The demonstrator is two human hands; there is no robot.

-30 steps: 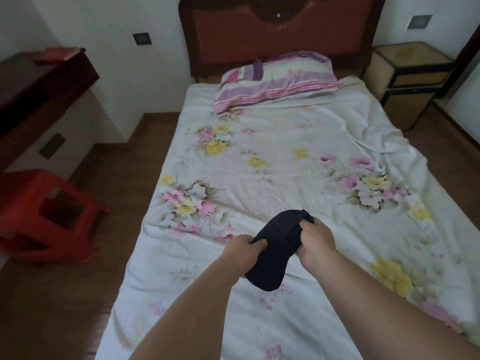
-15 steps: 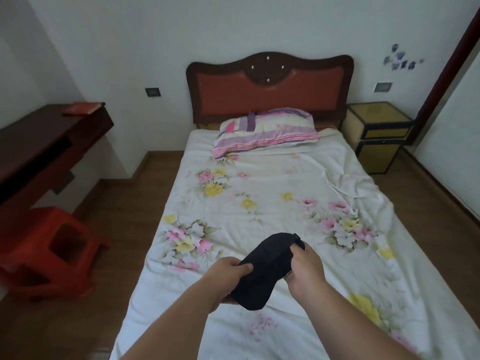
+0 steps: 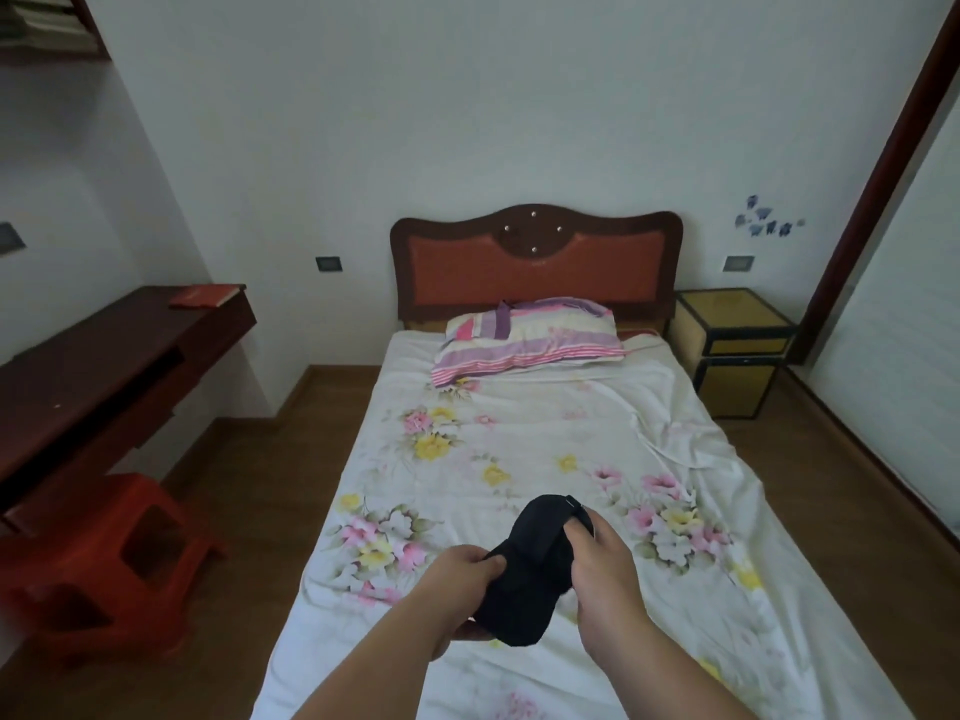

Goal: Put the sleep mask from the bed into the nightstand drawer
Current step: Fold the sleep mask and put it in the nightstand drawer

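A black sleep mask (image 3: 524, 574) hangs above the foot end of the bed (image 3: 519, 449), held between both hands. My left hand (image 3: 462, 579) pinches its left edge, and my right hand (image 3: 602, 569) grips its right side near the strap. The bed has a white floral sheet. The yellow nightstand (image 3: 737, 350) with black trim stands at the far right of the headboard, its drawer front shut, well away from my hands.
A striped pillow (image 3: 524, 340) lies at the bed's head. A dark wooden desk (image 3: 104, 366) with a red book (image 3: 205, 296) runs along the left wall, a red plastic stool (image 3: 104, 558) beneath it. Wooden floor lies on both sides of the bed.
The view has tilted up, showing more wall and the whole nightstand. Both hands keep hold of the mask, which now sits lower in the picture.
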